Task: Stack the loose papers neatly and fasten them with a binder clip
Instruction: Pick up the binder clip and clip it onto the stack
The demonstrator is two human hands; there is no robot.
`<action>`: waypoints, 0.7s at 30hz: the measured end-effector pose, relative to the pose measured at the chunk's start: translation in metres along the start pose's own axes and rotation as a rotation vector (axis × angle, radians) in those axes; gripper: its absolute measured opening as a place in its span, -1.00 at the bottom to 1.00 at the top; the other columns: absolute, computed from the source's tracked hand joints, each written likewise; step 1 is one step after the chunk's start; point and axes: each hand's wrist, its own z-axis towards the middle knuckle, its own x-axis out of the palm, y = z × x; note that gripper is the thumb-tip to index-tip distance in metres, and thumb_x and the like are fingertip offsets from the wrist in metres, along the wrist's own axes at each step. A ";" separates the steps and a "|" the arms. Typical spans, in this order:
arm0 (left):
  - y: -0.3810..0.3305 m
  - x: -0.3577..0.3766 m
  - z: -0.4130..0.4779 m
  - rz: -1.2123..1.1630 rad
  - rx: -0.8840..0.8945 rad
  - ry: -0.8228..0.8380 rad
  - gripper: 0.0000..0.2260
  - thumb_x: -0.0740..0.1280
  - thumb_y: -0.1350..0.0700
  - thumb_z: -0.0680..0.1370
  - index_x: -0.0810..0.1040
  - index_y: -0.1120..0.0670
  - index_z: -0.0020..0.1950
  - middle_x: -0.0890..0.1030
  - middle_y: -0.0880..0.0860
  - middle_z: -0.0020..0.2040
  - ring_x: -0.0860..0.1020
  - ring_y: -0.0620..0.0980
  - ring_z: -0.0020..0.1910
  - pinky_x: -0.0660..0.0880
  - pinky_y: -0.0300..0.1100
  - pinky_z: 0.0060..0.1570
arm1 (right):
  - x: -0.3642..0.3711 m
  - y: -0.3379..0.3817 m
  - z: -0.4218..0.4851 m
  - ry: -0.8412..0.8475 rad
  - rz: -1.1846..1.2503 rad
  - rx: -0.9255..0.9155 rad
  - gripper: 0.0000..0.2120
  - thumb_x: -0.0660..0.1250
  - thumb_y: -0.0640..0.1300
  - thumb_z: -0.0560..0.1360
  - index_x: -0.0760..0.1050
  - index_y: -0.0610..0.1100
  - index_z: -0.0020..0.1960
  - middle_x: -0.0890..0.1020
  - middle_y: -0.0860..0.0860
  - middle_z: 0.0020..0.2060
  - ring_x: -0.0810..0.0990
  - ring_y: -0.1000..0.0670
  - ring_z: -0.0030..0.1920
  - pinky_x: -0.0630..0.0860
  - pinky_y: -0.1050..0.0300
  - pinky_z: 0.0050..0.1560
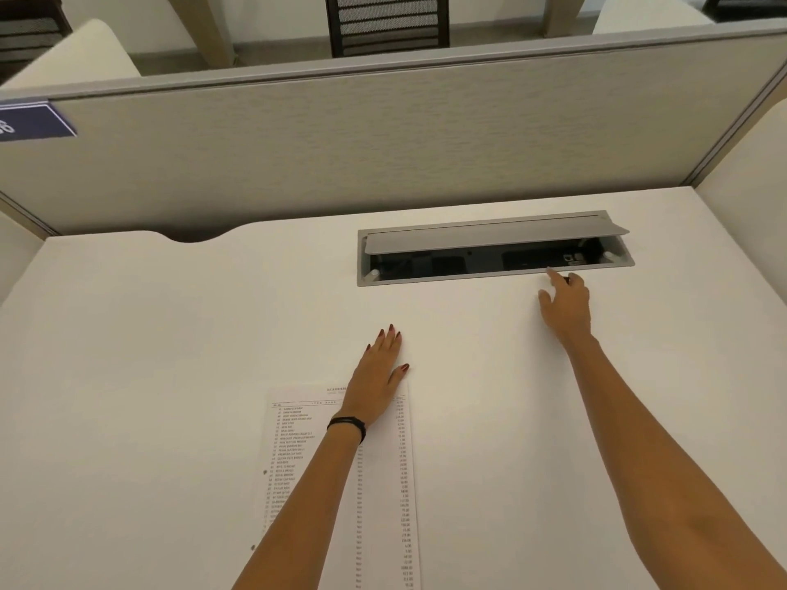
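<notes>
A stack of printed papers (383,483) with columns of text lies on the white desk (170,376), near its front edge. My left hand (381,376) rests flat on the top edge of the papers, fingers spread and reaching onto the bare desk. My right hand (564,304) is stretched far forward to the near rim of the cable tray (494,276), index finger extended and thumb apart. A small dark object (567,280) shows at its curled fingers; I cannot tell what it is or whether it is held.
The cable tray's grey lid (489,238) stands propped open, with dark sockets and cables inside. A grey partition (383,134) walls the desk at the back, side panels at left and right. A chair (387,23) stands beyond the partition.
</notes>
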 end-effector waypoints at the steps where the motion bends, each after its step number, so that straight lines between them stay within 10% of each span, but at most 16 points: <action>1: 0.000 -0.001 -0.001 -0.003 0.002 0.004 -0.49 0.05 0.02 0.63 -0.08 0.11 0.51 -0.08 0.03 0.55 -0.11 -0.04 0.53 -0.12 -0.15 0.50 | 0.000 0.000 0.001 0.000 -0.029 -0.004 -0.60 0.18 -0.15 0.56 0.30 -0.17 0.39 0.24 -0.24 0.41 0.22 -0.22 0.41 0.28 -0.09 0.35; 12: -0.013 0.003 -0.039 -0.154 0.022 -0.048 -0.55 0.08 0.07 0.63 0.06 0.05 0.51 0.01 -0.05 0.54 -0.06 -0.12 0.52 -0.16 -0.23 0.48 | -0.003 0.006 -0.016 -0.067 -0.135 -0.062 -0.81 0.20 -0.44 0.46 0.54 -0.31 -0.01 0.54 -0.28 -0.03 0.52 -0.23 -0.04 0.50 0.00 -0.06; 21: -0.061 -0.011 -0.075 -0.482 0.030 -0.112 -0.75 0.15 0.05 0.61 0.46 -0.09 0.26 0.50 -0.18 0.27 0.40 -0.27 0.27 0.33 -0.25 0.32 | -0.028 0.043 -0.109 -0.013 0.651 0.138 -0.85 0.38 -0.27 0.42 0.56 -0.21 0.00 0.65 -0.14 -0.13 0.60 -0.02 -0.19 0.54 0.07 0.03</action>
